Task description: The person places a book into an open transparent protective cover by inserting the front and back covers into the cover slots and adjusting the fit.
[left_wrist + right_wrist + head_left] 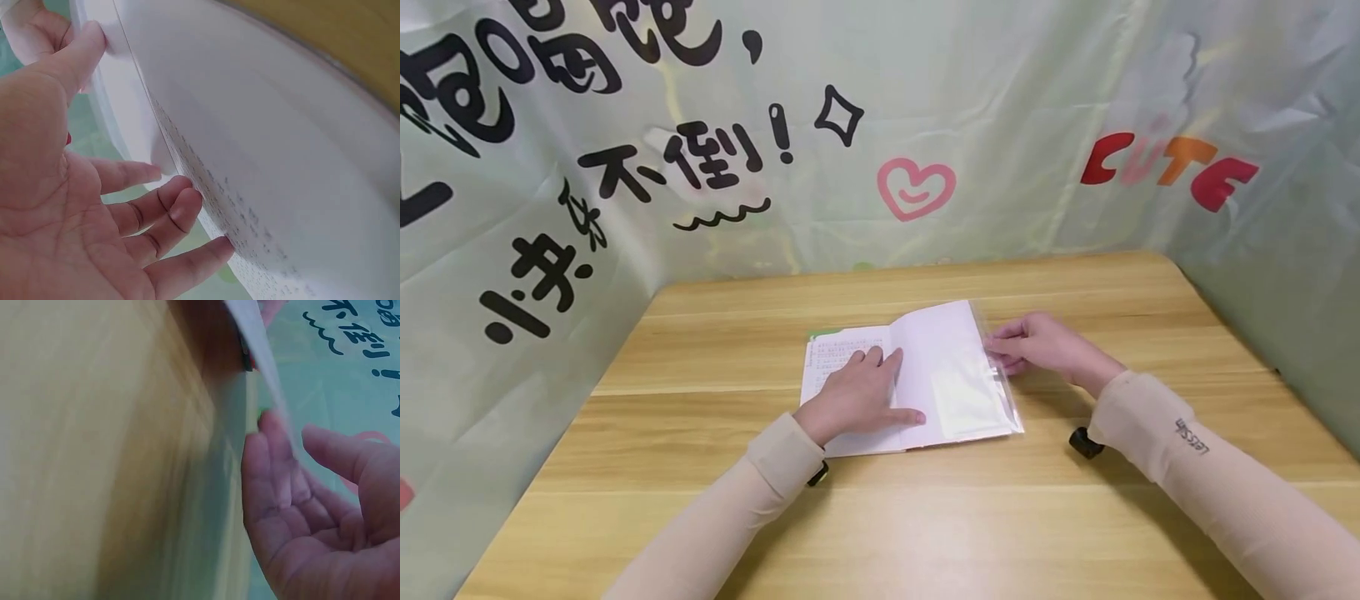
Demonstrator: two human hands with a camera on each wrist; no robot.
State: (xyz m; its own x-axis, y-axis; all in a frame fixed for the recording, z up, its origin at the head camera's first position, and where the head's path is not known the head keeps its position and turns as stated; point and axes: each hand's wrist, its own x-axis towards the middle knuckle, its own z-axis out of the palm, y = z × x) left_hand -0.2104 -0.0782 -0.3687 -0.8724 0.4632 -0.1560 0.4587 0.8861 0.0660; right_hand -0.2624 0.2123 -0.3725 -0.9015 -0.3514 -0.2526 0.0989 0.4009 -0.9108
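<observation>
An open book (951,367) in a clear plastic cover lies on the wooden table. Its left page (850,342) carries lines of print, and the right one is white and blank. My left hand (857,396) rests spread across the middle fold, thumb on the right page and fingertips on the left; in the left wrist view the fingers (169,212) touch the page beside the print. At the book's right edge, my right hand (1041,346) holds the clear cover (1006,400) between thumb and fingers. The right wrist view shows the sheet edge (269,369) running down between them.
The wooden table (925,525) extends around the book on all sides. Behind it hangs a pale cloth (1015,167) with black lettering, a pink heart and the word CUTE. A dark wrist camera (1085,443) hangs under the right sleeve.
</observation>
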